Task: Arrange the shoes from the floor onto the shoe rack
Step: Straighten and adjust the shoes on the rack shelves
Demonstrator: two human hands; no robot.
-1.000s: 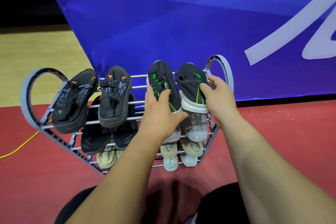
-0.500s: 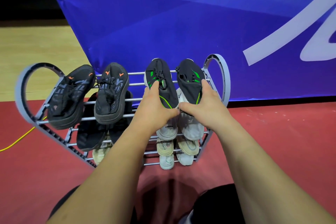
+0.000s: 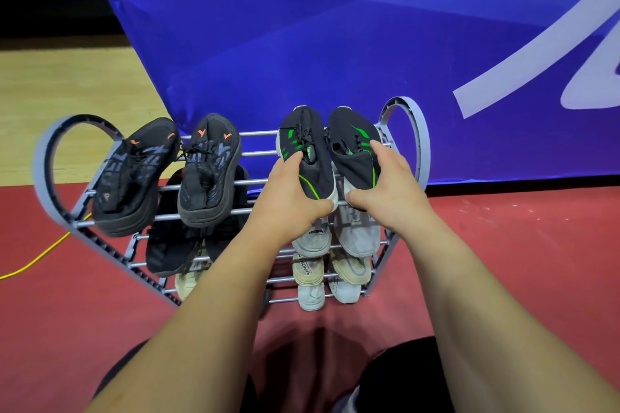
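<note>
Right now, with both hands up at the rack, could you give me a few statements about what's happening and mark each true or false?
1. The left hand and right hand each hold one of the green-striped black shoes. True.
2. The orange-marked black shoes lie on the red floor. False: they rest on the shoe rack's top tier.
3. White shoes sit on tiers below the hands. True.
4. The cable on that floor is blue. False: it is yellow.
</note>
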